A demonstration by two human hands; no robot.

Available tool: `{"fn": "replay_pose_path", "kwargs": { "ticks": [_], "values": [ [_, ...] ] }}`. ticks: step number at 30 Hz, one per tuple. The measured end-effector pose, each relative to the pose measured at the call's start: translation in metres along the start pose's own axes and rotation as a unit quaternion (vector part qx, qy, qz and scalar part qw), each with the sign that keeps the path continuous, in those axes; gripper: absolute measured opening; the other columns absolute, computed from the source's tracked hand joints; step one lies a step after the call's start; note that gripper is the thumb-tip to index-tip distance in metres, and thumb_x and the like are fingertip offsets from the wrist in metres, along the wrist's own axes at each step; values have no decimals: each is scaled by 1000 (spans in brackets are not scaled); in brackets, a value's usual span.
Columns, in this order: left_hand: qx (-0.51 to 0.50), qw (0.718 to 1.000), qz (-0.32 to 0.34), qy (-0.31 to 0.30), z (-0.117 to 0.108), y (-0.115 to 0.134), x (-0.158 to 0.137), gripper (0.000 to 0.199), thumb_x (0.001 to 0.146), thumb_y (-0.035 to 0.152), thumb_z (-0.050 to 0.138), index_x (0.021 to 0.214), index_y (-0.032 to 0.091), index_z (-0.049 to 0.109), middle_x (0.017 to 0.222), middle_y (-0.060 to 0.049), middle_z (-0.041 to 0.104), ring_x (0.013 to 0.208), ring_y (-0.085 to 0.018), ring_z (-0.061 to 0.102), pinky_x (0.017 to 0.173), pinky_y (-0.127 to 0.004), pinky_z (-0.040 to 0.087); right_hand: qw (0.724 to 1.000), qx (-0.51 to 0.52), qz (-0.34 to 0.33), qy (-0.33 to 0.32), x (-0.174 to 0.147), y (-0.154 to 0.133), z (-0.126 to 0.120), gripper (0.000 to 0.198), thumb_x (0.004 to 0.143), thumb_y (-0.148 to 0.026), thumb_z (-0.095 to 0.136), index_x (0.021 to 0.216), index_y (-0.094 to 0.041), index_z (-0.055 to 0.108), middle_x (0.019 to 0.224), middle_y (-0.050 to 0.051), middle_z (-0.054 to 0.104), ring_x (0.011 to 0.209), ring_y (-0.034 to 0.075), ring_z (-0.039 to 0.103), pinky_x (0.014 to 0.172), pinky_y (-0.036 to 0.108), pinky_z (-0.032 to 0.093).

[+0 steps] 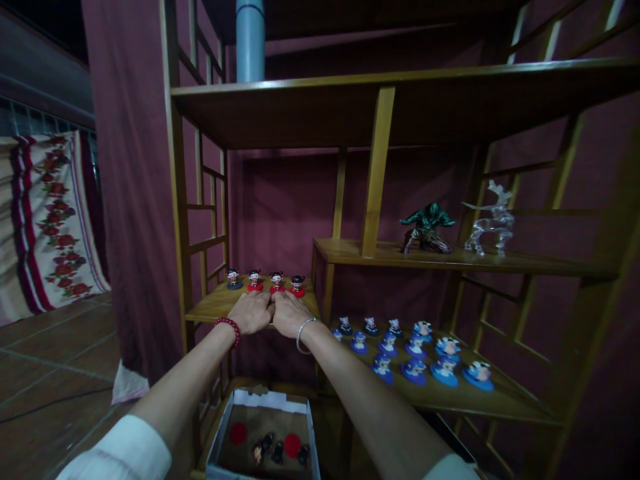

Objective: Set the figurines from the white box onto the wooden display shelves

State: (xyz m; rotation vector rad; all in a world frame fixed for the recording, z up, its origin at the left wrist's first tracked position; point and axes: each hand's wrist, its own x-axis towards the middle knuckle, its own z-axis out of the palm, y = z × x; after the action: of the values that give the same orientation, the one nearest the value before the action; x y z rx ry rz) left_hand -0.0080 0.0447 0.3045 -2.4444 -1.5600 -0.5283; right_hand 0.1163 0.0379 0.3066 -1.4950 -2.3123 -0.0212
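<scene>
Left hand and right hand meet before four small figurines.
Whether either grips anything, I can't tell. The figurines stand on the small shelf; straightening seems in hand, the next move calling for a light touch. Below, a box holds dark figures.

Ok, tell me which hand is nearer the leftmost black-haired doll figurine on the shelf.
Left. The left hand is in front of the doll figurine and slightly right; the right hand is farther right, beyond the left hand.
</scene>
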Motion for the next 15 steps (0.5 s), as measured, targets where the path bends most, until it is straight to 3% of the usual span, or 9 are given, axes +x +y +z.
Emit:
{"fn": "replay_pose_path", "kwargs": {
  "ticks": [4, 8, 12, 15],
  "values": [
    [-5, 998, -14, 55, 0, 0, -6, 30, 80, 28, 33, 94, 19, 58, 99, -7, 62, 95, -19, 53, 84, -31, 38, 999, 4, -14, 40, -4, 0, 2, 33, 74, -14, 38, 104, -15, 50, 105, 11, 56, 103, 20, 47, 84, 30, 36],
    [5, 993, -64, 96, -2, -15, -15, 31, 75, 18, 36, 93, 18, 61, 100, -6, 62, 99, -18, 51, 87, -27, 37, 997, 2, -34, 65, -7, 1, 0, 44, 71, -8, 38, 113, -16, 48, 111, 9, 55, 105, 18, 47, 86, 28, 35],
    [44, 987, -118, 95, -9, -43, -26, 34, 76, 20, 35, 96, 17, 62, 107, -7, 60, 105, -19, 48, 93, -29, 33, 996, 19, -60, 61, -5, -3, -1, 43, 73, -9, 36, 114, -15, 48, 112, 8, 56, 103, 18, 50, 88, 27, 36],
    [60, 991, -110, 53, -13, -61, -27, 39, 81, 28, 30, 107, 18, 58, 119, -8, 53, 113, -19, 42, 97, -32, 28, 993, 48, -94, 49, 2, -12, 2, 39, 78, -15, 34, 114, -14, 49, 115, 8, 55, 104, 17, 50, 89, 28, 36]
  ]
}}
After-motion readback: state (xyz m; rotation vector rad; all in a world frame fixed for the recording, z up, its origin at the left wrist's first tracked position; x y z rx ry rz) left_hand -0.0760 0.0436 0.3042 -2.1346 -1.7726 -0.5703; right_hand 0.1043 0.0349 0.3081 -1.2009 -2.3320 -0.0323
